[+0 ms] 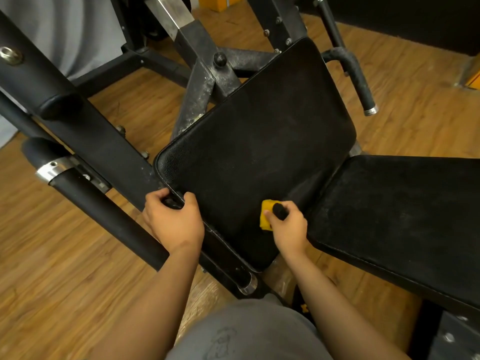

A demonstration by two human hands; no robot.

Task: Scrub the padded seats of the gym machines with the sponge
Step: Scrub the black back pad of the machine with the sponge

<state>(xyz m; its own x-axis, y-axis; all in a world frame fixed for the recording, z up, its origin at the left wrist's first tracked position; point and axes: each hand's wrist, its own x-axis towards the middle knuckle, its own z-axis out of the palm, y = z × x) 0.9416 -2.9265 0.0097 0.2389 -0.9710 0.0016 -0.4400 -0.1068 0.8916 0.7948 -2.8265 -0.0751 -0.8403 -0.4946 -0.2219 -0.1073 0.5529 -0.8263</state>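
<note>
A large black padded seat (259, 141) fills the middle of the head view, with a second black pad (400, 216) joining it on the right. My right hand (288, 227) grips a yellow sponge with a dark scrub side (266, 216) and presses it on the near part of the large pad, close to the seam between the two pads. My left hand (172, 219) grips the pad's near left edge, fingers curled over the rim and the frame beneath it.
Black steel frame bars (85, 131) and a foam-covered handle (104, 209) run along the left. A dusty frame post (205, 81) rises behind the seat, and a handle with a chrome tip (361, 81) sticks out at the right. Wooden floor (65, 268) lies all around.
</note>
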